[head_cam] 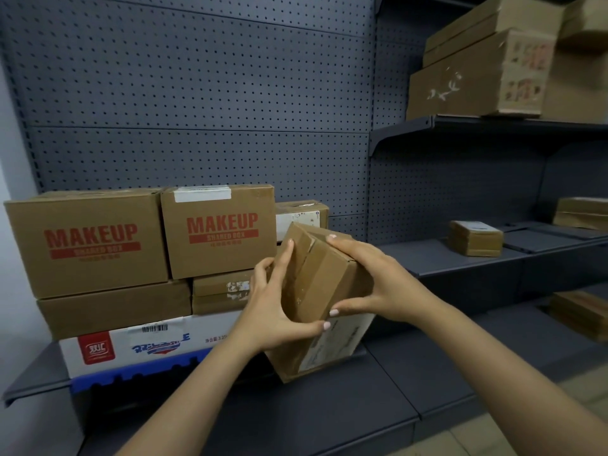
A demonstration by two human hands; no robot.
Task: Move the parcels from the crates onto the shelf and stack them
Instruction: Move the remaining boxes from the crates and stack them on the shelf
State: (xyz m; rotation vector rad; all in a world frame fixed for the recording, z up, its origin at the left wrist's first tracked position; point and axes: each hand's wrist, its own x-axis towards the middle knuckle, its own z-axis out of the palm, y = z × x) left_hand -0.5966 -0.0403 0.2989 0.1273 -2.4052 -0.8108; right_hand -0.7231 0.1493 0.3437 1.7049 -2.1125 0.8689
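**Inspector:** Where was the parcel, and how was it gripped?

**Officer:** The small brown parcel [324, 274] was held tilted above the left half of the shelf [329, 419], just right of the stacked MAKEUP boxes [220, 230]. The left hand [274, 304] clamped its left face, thumb under the near corner. The right hand [378, 284] clamped the right side, fingers over the top edge.

**Inspector:** Room to move?

**Officer:** Bare deck ran along the shelf's front edge and away to the right, up to a lone parcel [475, 238] on the next bay.

**Inspector:** Anything obscured?

**Officer:** A larger labelled parcel [332, 352] lay tilted beneath the hands, its top hidden and its label unreadable. Whether the two parcels touched could not be told. A carton [301, 217] behind was half covered. The upper-shelf boxes [477, 74] were blurred and cut off at the right.
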